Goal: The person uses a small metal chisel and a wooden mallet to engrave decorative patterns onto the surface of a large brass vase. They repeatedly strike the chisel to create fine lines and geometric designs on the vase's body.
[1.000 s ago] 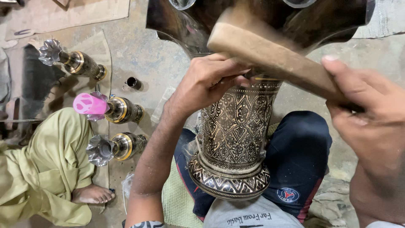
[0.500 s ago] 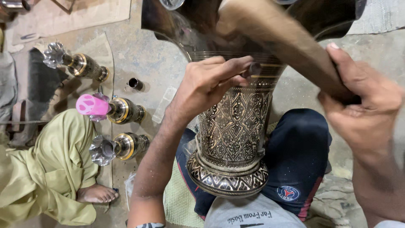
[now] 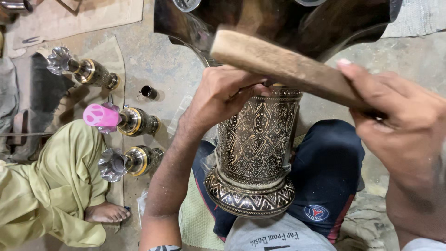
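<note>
A tall engraved brass vase [image 3: 258,148] lies between my knees, its ornate foot toward me and its wide flared mouth [image 3: 278,18] at the top of the view. My left hand [image 3: 223,93] is closed around a small tool pressed against the vase's neck; the tool itself is mostly hidden by the fingers. My right hand [image 3: 404,125] grips a thick wooden mallet [image 3: 283,65] that is raised across the vase, just above my left hand.
Three smaller brass vases [image 3: 134,122] lie on the floor at left, one with a pink cap [image 3: 100,115]. A small dark metal ring [image 3: 147,91] sits near them. Another person in yellow-green clothes [image 3: 51,186] sits at lower left, a bare foot [image 3: 107,213] showing.
The mallet swung down onto the tool half a second ago and has risen again. My left hand has stayed on the vase's neck.
</note>
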